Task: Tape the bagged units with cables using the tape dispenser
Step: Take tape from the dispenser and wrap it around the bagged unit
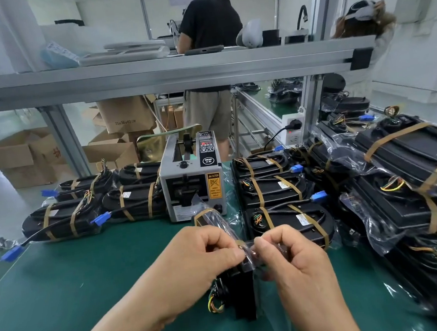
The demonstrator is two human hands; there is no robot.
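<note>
A black bagged unit (241,294) with coloured wires stands on edge on the green mat (77,291), right in front of me. My left hand (195,263) and my right hand (293,259) meet over its top, both pinching a strip of tan tape (242,244) and the clear bag plastic there. One tan band wraps the unit's far end (202,216). The grey tape dispenser (193,178) sits just behind the unit, its outlet facing me.
Taped bagged units with blue connectors lie left (65,220) and right (279,194) of the dispenser; a larger pile (405,174) fills the right side. An aluminium shelf beam (171,75) crosses overhead. Cardboard boxes (24,157) and a standing person (210,59) are beyond the table.
</note>
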